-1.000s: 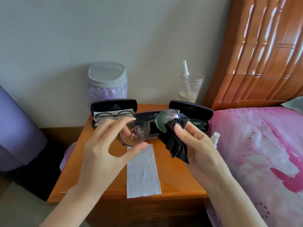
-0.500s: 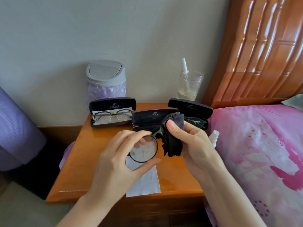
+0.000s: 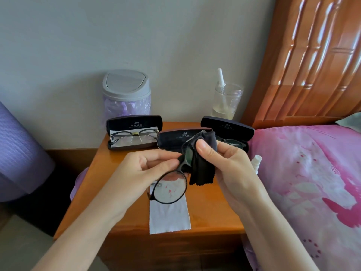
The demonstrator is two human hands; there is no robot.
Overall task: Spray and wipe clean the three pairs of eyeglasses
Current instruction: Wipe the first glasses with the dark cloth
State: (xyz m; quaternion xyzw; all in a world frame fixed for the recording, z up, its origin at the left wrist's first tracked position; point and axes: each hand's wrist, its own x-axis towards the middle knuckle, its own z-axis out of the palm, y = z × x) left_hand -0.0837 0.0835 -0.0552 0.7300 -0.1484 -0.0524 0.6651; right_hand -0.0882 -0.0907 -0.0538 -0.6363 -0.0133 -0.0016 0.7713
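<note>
Above the wooden nightstand (image 3: 117, 167), my left hand (image 3: 140, 169) pinches a pair of black round-framed glasses (image 3: 171, 187) at the bridge. The glasses hang tilted, one lens low over a white cloth (image 3: 169, 218). My right hand (image 3: 222, 163) grips a black cleaning cloth (image 3: 201, 171) wrapped over the upper lens, thumb on top. A second pair of glasses (image 3: 134, 134) lies in the open left case (image 3: 134, 124). A third pair (image 3: 234, 142) sits in the open right case (image 3: 227, 127). A small white spray bottle (image 3: 256, 163) shows partly behind my right hand.
An open, empty case (image 3: 175, 137) sits mid-table behind my hands. A grey-lidded bin (image 3: 126, 92) and a clear cup with a white tube (image 3: 226, 100) stand at the wall. A pink-covered bed (image 3: 312, 182) borders the right; a purple roll (image 3: 17, 153) stands on the left.
The glasses came down from near eye height and tilted, one lens now hanging low. My left hand shifted from the lens rim to the bridge. My right hand kept the cloth on the other lens.
</note>
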